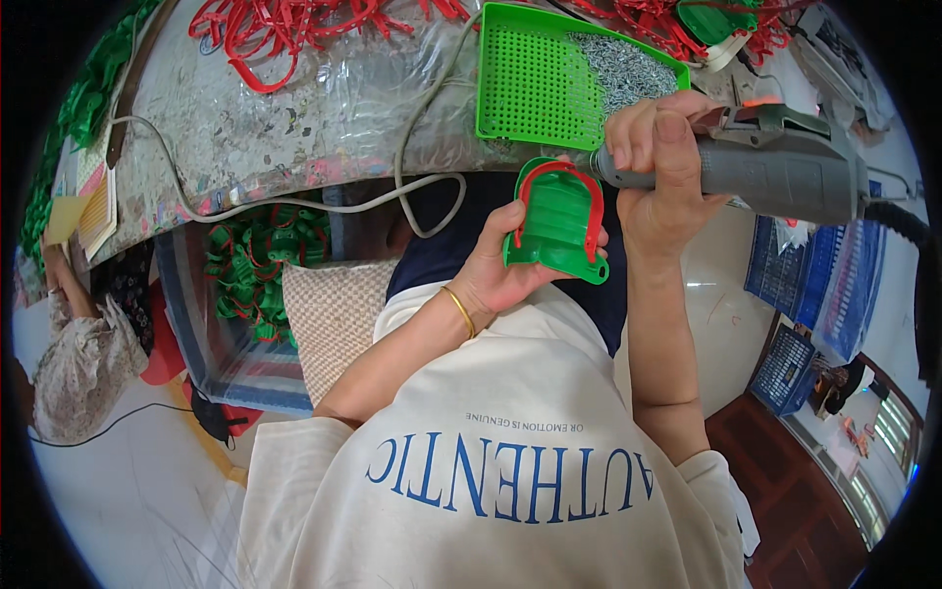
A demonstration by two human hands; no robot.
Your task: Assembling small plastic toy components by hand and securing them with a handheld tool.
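My left hand (491, 260) is closed around a green plastic scoop-shaped piece (551, 236), held over my lap just off the worktable's near edge. A red U-shaped plastic strap (593, 196) lies along the inner edge of the green piece. My right hand (659, 182) grips a grey power screwdriver (780, 167), which lies nearly level with its nose pointing left. That nose is beside the green piece's upper right corner; whether they touch is hidden. Just beyond my hands, a bright green perforated tray (530, 83) has many small metal screws (633, 71) heaped at its right.
Red straps (294, 34) lie piled on the plastic-covered worktable (324, 118). A pale cable (432, 187) loops over its edge. Below left, a blue-edged bin (235, 388) holds green-and-red pieces. Another person (93, 363) sits at far left. Blue crates (800, 265) stand at right.
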